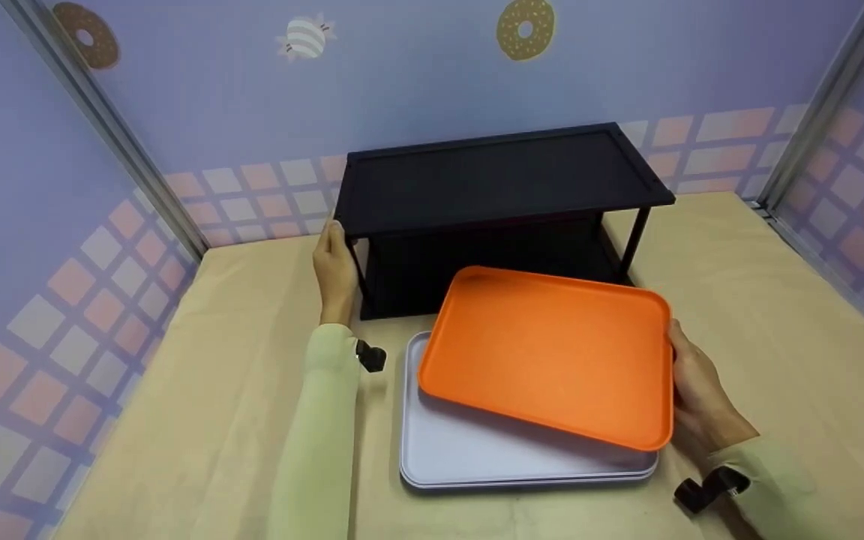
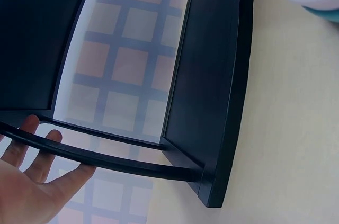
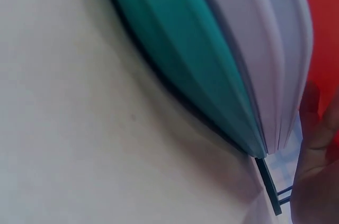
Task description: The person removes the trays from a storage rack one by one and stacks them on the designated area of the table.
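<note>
Orange tray (image 1: 552,352) covers most of the white tray stack (image 1: 462,450); the teal tray (image 3: 185,49) shows only in the right wrist view. Right hand (image 1: 694,390) fingers are hidden under the orange tray's rim. Left hand (image 2: 26,181) is cut off by the frame edge, its grip on the black shelf (image 1: 499,180) unclear. Right wrist view is blurred.

Head view looks down on the black shelf (image 1: 503,202); left wrist sits close beside it; right wrist, blurred, perhaps nearest.

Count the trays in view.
At least 4: an orange tray held tilted by the right hand, two white trays stacked beneath, and a teal tray at the bottom. More may be hidden.
</note>
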### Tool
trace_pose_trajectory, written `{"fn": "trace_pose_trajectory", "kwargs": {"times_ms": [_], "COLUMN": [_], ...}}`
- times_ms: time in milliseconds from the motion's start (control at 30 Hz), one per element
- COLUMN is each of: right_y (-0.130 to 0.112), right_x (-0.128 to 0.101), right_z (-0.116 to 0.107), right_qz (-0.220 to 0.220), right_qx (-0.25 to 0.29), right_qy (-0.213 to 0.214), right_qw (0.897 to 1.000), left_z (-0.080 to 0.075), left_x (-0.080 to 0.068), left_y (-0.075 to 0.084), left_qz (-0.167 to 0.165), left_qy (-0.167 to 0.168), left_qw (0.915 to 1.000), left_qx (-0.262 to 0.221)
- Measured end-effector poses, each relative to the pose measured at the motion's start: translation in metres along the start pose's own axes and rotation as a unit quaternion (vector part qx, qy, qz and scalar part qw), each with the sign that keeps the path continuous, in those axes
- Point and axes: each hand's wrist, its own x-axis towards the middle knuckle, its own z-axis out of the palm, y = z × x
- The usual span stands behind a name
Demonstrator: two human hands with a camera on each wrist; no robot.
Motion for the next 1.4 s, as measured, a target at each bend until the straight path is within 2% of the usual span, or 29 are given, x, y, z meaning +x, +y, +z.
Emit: {"fn": "trace_pose_trajectory", "kwargs": {"times_ms": [267, 333, 467, 533, 567, 900, 1167, 1400], "right_y": [0.001, 0.001, 0.000, 0.000, 0.000, 0.001, 0.001, 0.001], "right_x": [-0.001, -0.001, -0.002, -0.002, -0.002, -0.001, -0.001, 0.000], "right_z": [0.001, 0.002, 0.003, 0.003, 0.003, 0.005, 0.005, 0.003], "right_qz": [0.018, 0.026, 0.042, 0.048, 0.048, 0.065, 0.073, 0.071], "right_qx": [-0.046, -0.063, -0.075, -0.073, -0.073, -0.064, -0.091, -0.126], "right_qy": [0.016, 0.025, 0.038, 0.036, 0.032, 0.026, 0.015, 0.002], "right_qw": [0.999, 0.997, 0.996, 0.996, 0.996, 0.996, 0.993, 0.989], "left_z": [-0.002, -0.003, -0.002, -0.001, 0.000, 0.000, 0.000, 0.000], "left_x": [0.000, -0.004, -0.004, -0.004, 0.000, 0.000, 0.000, -0.001], "left_y": [0.001, 0.010, 0.010, 0.007, 0.000, 0.001, -0.001, 0.000], "left_qz": [-0.018, -0.026, -0.017, -0.007, -0.003, -0.011, -0.005, -0.017], "left_qy": [-0.013, -0.018, -0.009, -0.004, -0.001, -0.001, -0.002, 0.002], "left_qw": [0.9997, 0.9995, 0.9998, 0.9999, 1.0000, 0.9999, 1.0000, 0.9998], "left_qx": [-0.007, -0.003, -0.001, -0.007, -0.009, -0.005, -0.003, -0.011]}}
